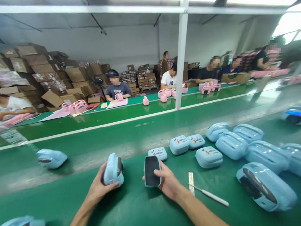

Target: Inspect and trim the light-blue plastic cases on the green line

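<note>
My left hand [98, 185] is closed around a light-blue plastic unit [112, 171] with a carrying handle and a dark front, held upright just over the green work surface. In my right hand [168, 181] is a small, rounded light-blue box [152, 172], its flat black face turned toward me and my thumb lying across it. The two held things are apart. Right behind that box sits a printed light-blue box [158, 153]. To the right of my right hand lie a white-handled tool [214, 197] with a thin metal shaft and a pale strip [191, 183] under its tip.
Printed boxes [208, 157] and several blue handled units [266, 186] crowd the right side. Another blue unit [51, 158] sits at left. A white post [181, 61] rises beyond the green conveyor [130, 125]. Across it, people sit with pink units [163, 97]; cartons [43, 61] are stacked behind.
</note>
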A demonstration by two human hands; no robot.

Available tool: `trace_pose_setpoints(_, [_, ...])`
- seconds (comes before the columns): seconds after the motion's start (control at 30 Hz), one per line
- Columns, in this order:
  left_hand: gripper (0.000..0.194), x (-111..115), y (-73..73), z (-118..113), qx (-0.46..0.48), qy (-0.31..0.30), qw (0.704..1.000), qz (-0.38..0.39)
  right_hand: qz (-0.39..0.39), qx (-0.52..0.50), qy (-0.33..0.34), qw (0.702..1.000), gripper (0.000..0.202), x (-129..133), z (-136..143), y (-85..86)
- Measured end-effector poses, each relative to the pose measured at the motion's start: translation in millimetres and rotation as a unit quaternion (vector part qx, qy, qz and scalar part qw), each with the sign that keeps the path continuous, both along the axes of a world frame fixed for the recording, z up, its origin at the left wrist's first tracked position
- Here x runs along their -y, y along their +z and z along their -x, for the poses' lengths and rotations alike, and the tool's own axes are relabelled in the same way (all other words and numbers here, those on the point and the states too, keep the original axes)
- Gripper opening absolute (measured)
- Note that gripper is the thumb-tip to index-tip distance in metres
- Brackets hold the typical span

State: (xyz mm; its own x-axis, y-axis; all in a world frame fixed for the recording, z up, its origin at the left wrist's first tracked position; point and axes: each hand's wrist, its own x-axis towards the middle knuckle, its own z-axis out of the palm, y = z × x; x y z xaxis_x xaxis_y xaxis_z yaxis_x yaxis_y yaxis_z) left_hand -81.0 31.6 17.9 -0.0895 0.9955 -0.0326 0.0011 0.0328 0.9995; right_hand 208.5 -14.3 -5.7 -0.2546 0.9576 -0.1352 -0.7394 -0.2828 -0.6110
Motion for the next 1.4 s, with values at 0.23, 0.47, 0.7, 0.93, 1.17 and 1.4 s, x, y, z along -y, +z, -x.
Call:
trace_pose_setpoints(0.23, [0.074,-16.2,-19.2,-2.7,0.37,0.023,0.925,0.078,-0.005,0.002,-0.012,1.0,0.054,-17.6,10.3,-18.8])
trace_pose_setpoints(0.47, [0.063,7.3,-36.6,-19.9,0.51,-0.147,0.842,0.097,0.001,-0.109,0.025,0.994,0.043,-9.4,-4.2,-0.3])
trace_pose_setpoints(0.7, [0.043,25.4,-23.1,-48.6,0.529,-0.098,0.839,0.08,-0.012,-0.101,-0.004,0.995,0.041,-2.1,-17.1,1.6])
trace_pose_setpoints(0.93, [0.067,43.0,-15.1,-74.6,0.377,-0.009,0.916,0.136,-0.09,0.1,-0.083,0.987,0.063,6.4,-10.7,-11.3])
trace_pose_setpoints(1.17, [0.098,60.9,2.7,-106.0,0.215,-0.034,0.976,0.023,-0.258,0.419,-0.151,0.857,0.074,27.2,11.9,-8.9])
trace_pose_setpoints(1.4, [0.099,64.6,1.0,-109.8,0.214,-0.064,0.974,0.041,-0.32,0.517,-0.143,0.781,0.074,34.8,15.4,-10.1])
